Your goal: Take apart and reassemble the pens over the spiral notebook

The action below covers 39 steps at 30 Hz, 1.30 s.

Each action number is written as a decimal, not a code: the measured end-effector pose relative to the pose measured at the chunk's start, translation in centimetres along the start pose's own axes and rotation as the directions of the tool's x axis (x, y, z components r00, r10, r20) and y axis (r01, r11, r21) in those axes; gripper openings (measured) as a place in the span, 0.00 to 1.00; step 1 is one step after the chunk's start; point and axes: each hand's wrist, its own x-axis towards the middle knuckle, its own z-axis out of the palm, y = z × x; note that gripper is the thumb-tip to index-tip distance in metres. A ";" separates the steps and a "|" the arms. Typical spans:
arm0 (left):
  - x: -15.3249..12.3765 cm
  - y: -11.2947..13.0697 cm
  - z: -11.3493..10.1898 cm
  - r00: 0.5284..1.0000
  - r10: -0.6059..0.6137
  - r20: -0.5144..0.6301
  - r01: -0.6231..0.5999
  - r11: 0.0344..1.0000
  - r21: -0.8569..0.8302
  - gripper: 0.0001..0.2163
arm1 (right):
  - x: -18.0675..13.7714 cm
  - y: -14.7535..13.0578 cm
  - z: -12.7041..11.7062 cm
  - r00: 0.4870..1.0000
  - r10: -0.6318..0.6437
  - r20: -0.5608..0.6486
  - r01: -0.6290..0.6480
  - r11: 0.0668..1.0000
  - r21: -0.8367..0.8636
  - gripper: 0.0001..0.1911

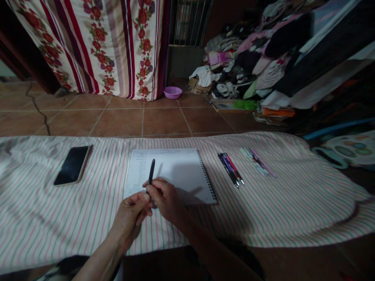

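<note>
A black pen stands nearly upright between my hands, over the near left part of a spiral notebook. My right hand pinches the pen's middle between thumb and fingers. Just below, my left hand is closed with thumb and fingers together at the pen's lower end, which the fingers mostly hide. The notebook lies open, with a mostly blank page and printed lines along its left side; its spiral binding runs down the right edge.
The striped cloth covers the surface. On it, a dark-screened phone lies left, several pens and lighter pens right. Beyond are a tiled floor, a purple basin, a flowered curtain and piled clothes.
</note>
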 end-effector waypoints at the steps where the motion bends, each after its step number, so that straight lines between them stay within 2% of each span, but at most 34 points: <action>1: -0.1 0.1 0.1 1.000 -0.007 -0.008 0.007 1.000 0.008 0.14 | 0.0 0.0 0.0 1.000 -0.006 0.004 0.006 1.000 -0.018 0.10; 5: -0.2 0.6 0.2 0.998 -0.029 -0.049 0.031 0.999 0.038 0.13 | 0.0 0.3 0.1 1.000 -0.016 0.008 0.017 0.998 -0.056 0.09; 9: -0.1 0.8 0.0 0.995 -0.081 -0.066 0.083 0.996 0.021 0.13 | -0.1 0.8 0.5 0.996 -0.088 0.008 0.089 0.992 -0.090 0.08; 12: 0.0 0.7 -0.3 0.995 -0.075 -0.067 0.075 0.997 -0.006 0.13 | -0.1 1.0 0.8 0.992 -0.126 0.020 0.127 0.985 -0.118 0.08; 24: 0.0 0.9 -0.3 0.998 -0.048 -0.048 0.046 0.997 -0.057 0.12 | 0.0 1.1 1.0 0.997 -0.072 0.006 0.072 0.989 -0.130 0.08; 31: -0.3 0.7 -0.1 0.998 -0.002 -0.063 0.002 1.000 -0.011 0.09 | 0.4 1.1 0.7 0.998 0.067 -0.009 -0.067 0.997 -0.032 0.09; 39: -0.4 0.6 0.4 0.994 0.094 -0.048 -0.093 0.995 0.019 0.10 | 0.5 1.0 0.7 0.969 0.248 0.019 -0.248 0.955 0.163 0.12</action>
